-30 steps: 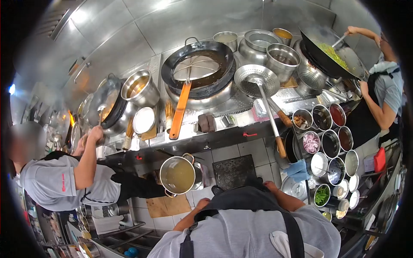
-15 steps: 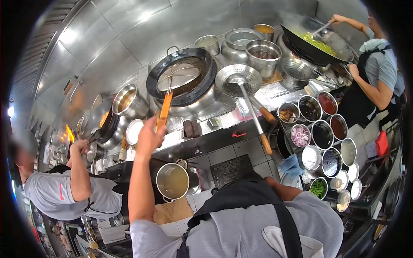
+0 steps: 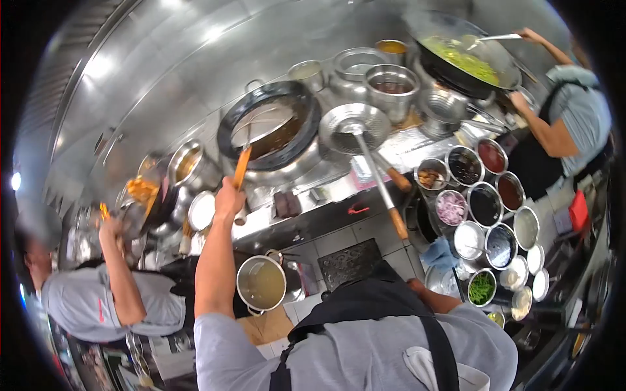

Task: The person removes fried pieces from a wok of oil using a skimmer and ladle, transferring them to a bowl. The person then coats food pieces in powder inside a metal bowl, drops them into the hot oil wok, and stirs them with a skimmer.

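"What is in your left hand?"

"My left hand (image 3: pixel 229 197) is closed around the orange handle (image 3: pixel 243 166) of a strainer (image 3: pixel 266 122). Its round head lies inside the big black wok (image 3: pixel 227 139), over dark liquid, and the handle slants out over the near rim towards me."

"And your right?"

"My right hand (image 3: pixel 415 285) is low beside my apron (image 3: pixel 365 293), near the blue cloth (image 3: pixel 440 253). Too little of it shows, so I can't tell whether it grips anything."

"What sits around the wok?"

"To its right is a perforated ladle (image 3: pixel 340 135), its wood-tipped handle pointing back my way. A dark block (image 3: pixel 287 204) is on the counter (image 3: pixel 261 220) in front. Below my left forearm's side, a pot (image 3: pixel 261 283) holds cloudy liquid."

"Anyone else there?"

"A co-worker (image 3: pixel 566 124) at far right has one hand on a spatula (image 3: pixel 499 38) above green food (image 3: pixel 462 60); another (image 3: pixel 114 296) stands to my left."
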Action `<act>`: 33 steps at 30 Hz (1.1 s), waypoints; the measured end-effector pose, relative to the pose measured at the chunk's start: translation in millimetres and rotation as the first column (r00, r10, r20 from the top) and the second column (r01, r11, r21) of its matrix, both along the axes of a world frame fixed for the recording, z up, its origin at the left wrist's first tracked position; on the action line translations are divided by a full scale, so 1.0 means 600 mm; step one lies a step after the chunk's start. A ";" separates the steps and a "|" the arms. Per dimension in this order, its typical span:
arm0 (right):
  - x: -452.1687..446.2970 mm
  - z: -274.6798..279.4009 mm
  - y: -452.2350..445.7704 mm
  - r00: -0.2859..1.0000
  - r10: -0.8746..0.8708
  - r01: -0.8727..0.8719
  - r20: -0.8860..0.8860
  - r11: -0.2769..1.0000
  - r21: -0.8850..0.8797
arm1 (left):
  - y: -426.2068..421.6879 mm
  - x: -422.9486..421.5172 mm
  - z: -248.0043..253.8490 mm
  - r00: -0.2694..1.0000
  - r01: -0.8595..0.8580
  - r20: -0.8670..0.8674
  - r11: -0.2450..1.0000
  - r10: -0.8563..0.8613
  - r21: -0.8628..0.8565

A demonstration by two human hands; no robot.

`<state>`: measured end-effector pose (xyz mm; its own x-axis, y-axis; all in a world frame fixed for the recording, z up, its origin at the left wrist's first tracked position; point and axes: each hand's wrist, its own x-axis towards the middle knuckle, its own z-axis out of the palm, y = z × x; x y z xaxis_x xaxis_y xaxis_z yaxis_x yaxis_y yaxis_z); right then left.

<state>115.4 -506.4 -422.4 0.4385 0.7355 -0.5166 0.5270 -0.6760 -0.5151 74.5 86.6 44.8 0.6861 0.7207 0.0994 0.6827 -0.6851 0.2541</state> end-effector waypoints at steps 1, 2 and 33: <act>-0.019 0.054 -0.011 0.980 -0.191 0.186 -0.057 0.979 -0.081 | 0.007 -0.003 0.009 0.999 -0.010 0.032 1.000 0.010 -0.014; -0.023 0.077 -0.014 0.992 -0.119 0.116 -0.043 0.990 -0.077 | 0.014 -0.007 0.018 0.999 -0.007 0.045 0.999 0.009 -0.031; 0.033 0.050 -0.006 0.999 -0.019 0.025 -0.029 0.968 0.251 | 0.047 0.006 0.026 0.989 0.116 0.108 0.973 -0.096 -0.198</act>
<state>135.0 -509.9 -392.2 0.4446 0.8335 -0.3281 0.4973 -0.5343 -0.6835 78.2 114.9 60.4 0.7539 0.6564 0.0289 0.5741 -0.6794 0.4570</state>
